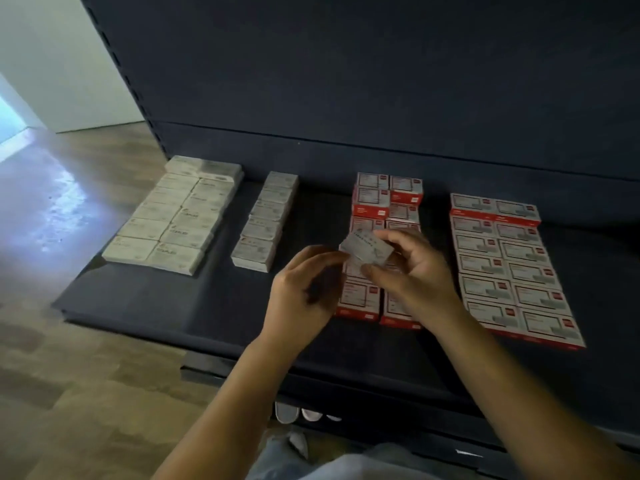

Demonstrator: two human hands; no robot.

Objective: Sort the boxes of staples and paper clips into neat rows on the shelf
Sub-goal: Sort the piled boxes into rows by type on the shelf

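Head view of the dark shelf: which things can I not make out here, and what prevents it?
- Print on the small grey cardboard box in the right hand: blurred.
- Middle red-and-white cardboard boxes: some hidden behind both hands.
- Left hand grip: palm faces away, contact with the box unclear.
- Pale flat boxes at left: labels too small.

Both forearms bare, no sleeves, watch or rings showing on the left hand (304, 289) or the right hand (415, 271); light, faded jeans (277, 455) below; pale shoes (287, 412) with rounded toes.
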